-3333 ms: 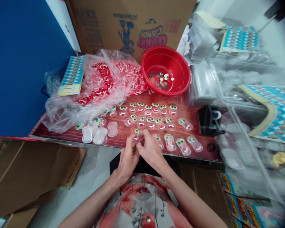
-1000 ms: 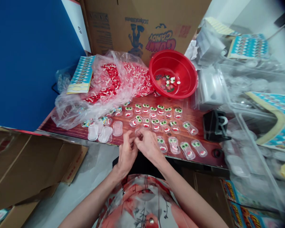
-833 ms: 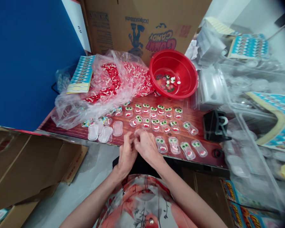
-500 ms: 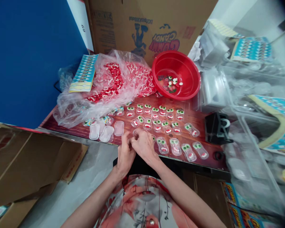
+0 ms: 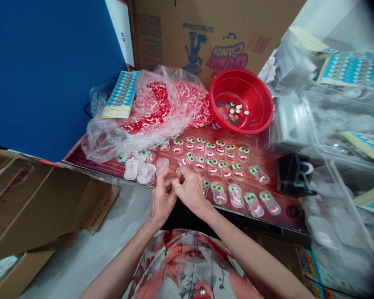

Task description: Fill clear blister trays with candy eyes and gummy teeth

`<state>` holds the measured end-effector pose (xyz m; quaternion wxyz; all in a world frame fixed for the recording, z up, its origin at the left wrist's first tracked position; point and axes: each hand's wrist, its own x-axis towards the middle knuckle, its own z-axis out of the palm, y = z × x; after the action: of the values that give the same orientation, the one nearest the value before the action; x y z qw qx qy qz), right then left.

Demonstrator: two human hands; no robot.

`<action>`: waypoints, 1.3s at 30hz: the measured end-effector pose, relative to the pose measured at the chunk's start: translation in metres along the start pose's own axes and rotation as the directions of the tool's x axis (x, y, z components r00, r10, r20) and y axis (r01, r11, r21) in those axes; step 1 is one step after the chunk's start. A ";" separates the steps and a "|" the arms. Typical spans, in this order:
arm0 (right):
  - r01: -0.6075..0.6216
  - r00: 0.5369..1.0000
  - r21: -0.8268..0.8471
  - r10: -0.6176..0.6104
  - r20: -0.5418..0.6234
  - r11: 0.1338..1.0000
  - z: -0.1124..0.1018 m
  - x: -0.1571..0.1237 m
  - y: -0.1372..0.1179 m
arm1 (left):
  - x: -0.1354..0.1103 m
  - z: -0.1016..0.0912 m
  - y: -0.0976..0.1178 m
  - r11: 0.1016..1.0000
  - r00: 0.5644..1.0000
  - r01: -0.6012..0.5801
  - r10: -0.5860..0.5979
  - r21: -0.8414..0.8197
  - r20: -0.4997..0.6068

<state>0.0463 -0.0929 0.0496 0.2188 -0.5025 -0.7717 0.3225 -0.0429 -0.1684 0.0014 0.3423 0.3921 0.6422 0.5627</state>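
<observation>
My left hand (image 5: 163,199) and my right hand (image 5: 191,189) meet at the table's front edge. The fingers of both are curled and pinched together, and whatever lies between them is hidden. Just right of and beyond them, small clear plastic trays (image 5: 218,193) stand in rows, each with a pair of green candy eyes and a red-and-white candy mouth. Beside my left hand are several clear tray pieces (image 5: 146,173) without candy.
An open plastic bag (image 5: 177,104) of red-and-white candies lies behind, with a blue printed card stack (image 5: 121,95) on it. A red basin (image 5: 241,124) holds a few candy eyes. At right stand a black holder (image 5: 294,174) and clear bins (image 5: 339,166); cardboard boxes (image 5: 34,199) flank the left.
The view has shifted, so the table and its things sit farther right in the picture. My left hand's fingers have parted slightly from my right hand's; both remain close together.
</observation>
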 end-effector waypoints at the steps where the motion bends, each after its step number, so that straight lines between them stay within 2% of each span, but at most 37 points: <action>1: -0.003 1.000 -0.007 0.003 0.006 1.000 0.000 0.000 -0.001 | 0.000 0.000 0.000 1.000 1.000 0.013 -0.013 -0.010 -0.004; 8: -0.066 0.997 -0.055 0.068 0.048 0.996 0.006 0.002 -0.004 | -0.001 0.001 -0.006 0.995 0.996 0.079 -0.081 -0.067 -0.034; 13: -0.060 0.994 -0.020 0.062 0.094 0.998 0.002 0.004 -0.004 | 0.006 -0.008 0.002 0.998 0.998 0.064 -0.065 0.018 0.024; 15: -0.032 0.990 0.026 0.028 0.140 0.999 -0.002 0.002 -0.004 | 0.011 -0.014 0.009 0.995 0.994 0.102 -0.102 -0.003 0.048; 19: 0.085 0.977 0.036 -0.090 0.191 0.996 -0.010 -0.003 -0.004 | 0.016 -0.022 0.023 0.931 0.941 0.317 -0.284 -0.182 0.186; 21: 0.121 0.971 0.009 -0.120 0.205 0.993 -0.012 -0.006 -0.004 | 0.018 -0.023 0.029 0.894 0.911 0.388 -0.333 -0.225 0.244; 26: 0.143 0.961 -0.060 -0.124 0.247 0.988 -0.015 -0.008 -0.001 | 0.019 -0.024 0.035 0.841 0.874 0.472 -0.410 -0.264 0.260; 32: 0.160 0.937 -0.101 -0.119 0.330 0.982 -0.019 -0.007 0.001 | 0.027 -0.031 0.038 0.783 0.799 0.568 -0.450 -0.256 0.399; 39: 0.153 0.925 -0.133 -0.094 0.368 0.979 -0.022 -0.006 0.001 | 0.028 -0.027 0.038 0.767 0.784 0.587 -0.460 -0.259 0.417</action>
<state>0.0639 -0.0921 0.0640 0.0532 -0.4012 -0.8521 0.3318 -0.0747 -0.1532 0.0427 0.6579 0.2094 0.5405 0.4809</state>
